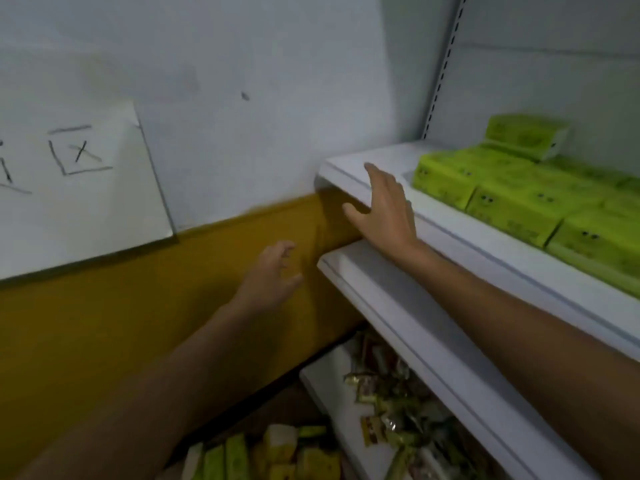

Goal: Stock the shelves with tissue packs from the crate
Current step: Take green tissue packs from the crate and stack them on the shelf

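Observation:
Green tissue packs (pixel 519 199) lie in rows on the upper white shelf (pixel 349 168), with one more pack (pixel 526 135) stacked on top at the back. My right hand (pixel 388 209) hovers open with straight fingers at the shelf's left end, just left of the packs, holding nothing. My left hand (pixel 273 275) hangs in the air lower down, in front of the yellow wall, fingers loosely curled and empty. More green and yellow packs (pixel 263 452) show at the bottom edge, apparently in the crate, whose rim is hidden.
A second white shelf (pixel 398 306) runs under my right forearm. A lower shelf (pixel 325 389) holds several small wrapped snack items (pixel 391 403). A white paper sign (pixel 76 188) hangs on the grey and yellow wall at left. A slotted shelf upright (pixel 441 74) rises behind.

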Demonstrator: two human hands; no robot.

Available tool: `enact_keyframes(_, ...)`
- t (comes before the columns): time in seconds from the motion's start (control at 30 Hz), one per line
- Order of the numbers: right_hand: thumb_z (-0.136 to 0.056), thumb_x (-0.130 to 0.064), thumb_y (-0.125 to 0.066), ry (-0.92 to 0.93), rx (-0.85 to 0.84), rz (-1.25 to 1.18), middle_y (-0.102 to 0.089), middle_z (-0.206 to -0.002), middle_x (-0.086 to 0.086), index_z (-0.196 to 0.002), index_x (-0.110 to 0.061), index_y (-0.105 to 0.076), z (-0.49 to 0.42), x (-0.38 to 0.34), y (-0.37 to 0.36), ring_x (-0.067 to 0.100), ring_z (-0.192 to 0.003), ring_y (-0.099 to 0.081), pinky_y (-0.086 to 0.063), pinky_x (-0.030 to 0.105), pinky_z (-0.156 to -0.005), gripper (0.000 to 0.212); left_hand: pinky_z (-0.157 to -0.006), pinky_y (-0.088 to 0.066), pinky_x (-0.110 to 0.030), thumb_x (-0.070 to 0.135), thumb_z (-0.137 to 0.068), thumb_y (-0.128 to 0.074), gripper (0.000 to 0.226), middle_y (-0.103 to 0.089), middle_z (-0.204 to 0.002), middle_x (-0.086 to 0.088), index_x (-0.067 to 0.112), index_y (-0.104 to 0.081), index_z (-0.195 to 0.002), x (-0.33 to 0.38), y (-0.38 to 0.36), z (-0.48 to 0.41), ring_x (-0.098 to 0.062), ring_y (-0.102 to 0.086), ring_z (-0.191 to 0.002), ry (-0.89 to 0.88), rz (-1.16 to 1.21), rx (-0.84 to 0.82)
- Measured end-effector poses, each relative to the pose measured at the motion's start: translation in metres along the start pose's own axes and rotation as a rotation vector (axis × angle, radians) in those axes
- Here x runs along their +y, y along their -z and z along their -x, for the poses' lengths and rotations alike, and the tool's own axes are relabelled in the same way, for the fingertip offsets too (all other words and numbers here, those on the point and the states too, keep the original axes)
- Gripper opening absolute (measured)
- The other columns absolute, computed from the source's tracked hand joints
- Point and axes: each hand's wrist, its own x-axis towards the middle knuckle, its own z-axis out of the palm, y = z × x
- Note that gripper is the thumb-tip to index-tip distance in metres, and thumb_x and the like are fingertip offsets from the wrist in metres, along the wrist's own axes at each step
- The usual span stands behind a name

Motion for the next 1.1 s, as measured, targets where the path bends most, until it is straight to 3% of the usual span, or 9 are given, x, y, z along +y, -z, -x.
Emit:
enact_keyframes(0.27,-0.092,-0.036,-0.057,-0.098,-0.429,-0.09,-0.036,-0.144,0.011,-0.148,-0.013,-0.021,0.119,-0.014,-0.177,0.028,-0.13,-0.037,-0.037,0.047,-0.102,0.07,-0.095,-0.037,-0.029,0.017,-0.089,-0.059,0.051,-0.043,-0.136,-0.005,0.015,-0.039,-0.136,-0.163,-0.032,0.12,-0.021,-0.044,-0.124,0.395,0.026,-0.114)
enact_keyframes(0.4,-0.093,-0.031,-0.055,-0.127,-0.613,-0.096,-0.036,-0.145,0.012,-0.147,-0.011,-0.023,0.175,0.0,-0.258,0.03,-0.13,-0.037,-0.039,0.043,-0.1,0.066,-0.089,-0.044,-0.033,0.017,-0.09,-0.059,0.049,-0.045,-0.132,-0.005,0.015,-0.04,-0.135,-0.23,-0.067,0.159,-0.019,-0.05,-0.115,0.549,0.083,-0.124)
enact_keyframes(0.5,-0.093,-0.028,-0.056,-0.183,-0.732,-0.132,-0.034,-0.147,0.013,-0.147,-0.01,-0.023,0.224,0.017,-0.318,0.032,-0.132,-0.035,-0.036,0.048,-0.102,0.066,-0.092,-0.045,-0.039,0.016,-0.09,-0.059,0.049,-0.045,-0.133,-0.006,0.015,-0.041,-0.135,-0.275,-0.091,0.183,-0.022,-0.049,-0.118,0.661,0.108,-0.118)
enact_keyframes(0.63,-0.091,-0.027,-0.06,-0.218,-0.892,-0.129,-0.034,-0.148,0.016,-0.148,-0.009,-0.023,0.289,0.041,-0.392,0.033,-0.135,-0.033,-0.034,0.051,-0.103,0.07,-0.084,-0.046,-0.035,0.013,-0.087,-0.061,0.05,-0.046,-0.133,-0.01,0.012,-0.043,-0.133,-0.337,-0.123,0.213,-0.026,-0.052,-0.115,0.772,0.161,-0.081)
enact_keyframes(0.9,-0.088,-0.028,-0.061,-0.201,-1.055,-0.033,-0.047,-0.131,0.023,-0.141,-0.009,-0.035,0.379,0.07,-0.518,0.038,-0.122,-0.044,-0.039,0.044,-0.094,0.062,-0.076,-0.039,-0.025,0.01,-0.089,-0.057,0.045,-0.047,-0.131,-0.01,0.011,-0.044,-0.132,-0.427,-0.205,0.265,-0.02,-0.051,-0.109,0.886,0.205,-0.164)
enact_keyframes(1.0,-0.087,-0.034,-0.062,-0.148,-1.065,-0.051,-0.043,-0.139,0.021,-0.145,-0.014,-0.03,0.394,0.079,-0.565,0.037,-0.125,-0.043,-0.04,0.045,-0.096,0.07,-0.078,-0.043,-0.028,0.007,-0.085,-0.061,0.046,-0.051,-0.127,-0.012,0.009,-0.048,-0.128,-0.453,-0.229,0.28,-0.025,-0.053,-0.109,0.915,0.203,-0.161)
enact_keyframes(1.1,-0.086,-0.038,-0.064,-0.159,-1.062,-0.064,-0.038,-0.144,0.019,-0.149,-0.018,-0.02,0.402,0.082,-0.607,0.036,-0.129,-0.041,-0.038,0.044,-0.101,0.08,-0.077,-0.041,-0.025,0.008,-0.085,-0.062,0.047,-0.05,-0.128,-0.011,0.01,-0.047,-0.129,-0.472,-0.247,0.285,-0.019,-0.052,-0.102,0.928,0.225,-0.172)
